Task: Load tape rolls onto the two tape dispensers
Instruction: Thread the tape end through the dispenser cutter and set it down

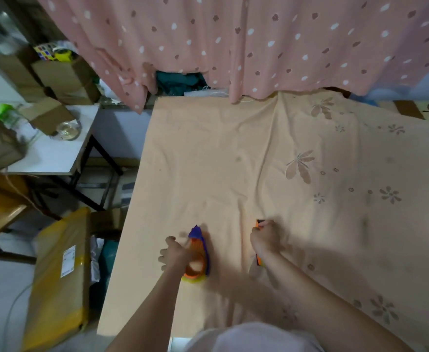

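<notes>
Near the table's front edge, L hand rests on the purple-orange tape dispenser, fingers loose, maybe; pic's blurry. R hand grips the orange dispenser beside it. Pink curtain at back.

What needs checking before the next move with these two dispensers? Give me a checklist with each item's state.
1. Left hand has hold of the purple-and-orange dispenser: ok, fingers curl at its side.
2. Tape roll seated in that dispenser: cannot tell, blurred.
3. Right hand grips the orange dispenser: ok.
4. Roll on the orange dispenser: cannot tell, the hand hides it.
5. Both dispensers rest on the cloth-covered table: ok.
6. Dispensers apart from each other: ok.
</notes>
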A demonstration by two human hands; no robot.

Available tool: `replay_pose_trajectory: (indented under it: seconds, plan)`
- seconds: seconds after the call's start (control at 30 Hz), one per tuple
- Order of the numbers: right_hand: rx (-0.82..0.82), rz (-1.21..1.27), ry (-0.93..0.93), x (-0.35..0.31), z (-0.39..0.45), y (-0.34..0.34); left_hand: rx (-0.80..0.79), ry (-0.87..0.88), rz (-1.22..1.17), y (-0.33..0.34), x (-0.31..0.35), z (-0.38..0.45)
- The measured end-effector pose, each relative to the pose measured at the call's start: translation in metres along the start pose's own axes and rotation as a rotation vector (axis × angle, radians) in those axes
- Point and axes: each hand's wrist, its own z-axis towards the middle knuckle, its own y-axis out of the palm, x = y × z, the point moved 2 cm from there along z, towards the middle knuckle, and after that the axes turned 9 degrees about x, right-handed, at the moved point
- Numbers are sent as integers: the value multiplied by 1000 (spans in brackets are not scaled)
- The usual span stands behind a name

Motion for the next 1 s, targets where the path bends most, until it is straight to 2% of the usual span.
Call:
replay_pose_trajectory:
  seconds: [0.07, 0.13, 0.27, 0.4, 0.67, 0.73, 0.83, 0.93, 1.0]
  plan:
    - [-76, -64, 15, 0, -6, 10, -109, -46, 9, 0, -14, 6]
    - [-209, -124, 19, -2, -14, 21, -150, -70, -9, 1, -24, 10]
    - [-568, -97, 136, -5, -39, 41, -120, -86, -51, 4, -38, 13]
    - [-722, -127, 113, -6, -57, 51, -90, -81, -98, 2, -50, 12]
    - [-781, -188, 91, 0, -60, 59, -73, 56, -76, 3, -22, -8]
    - [-690, -215, 32, -4, -54, 54, -75, 123, -60, 6, -10, -18]
    - [-452, -252, -105, -13, -42, 39, -107, 188, -125, 11, 7, -32]
    - [-400, -131, -99, -19, -33, 18, -232, 207, -280, 10, 24, -47]
    - [-436, -10, -62, -21, -26, 4, -407, 224, -381, 4, 32, -56]
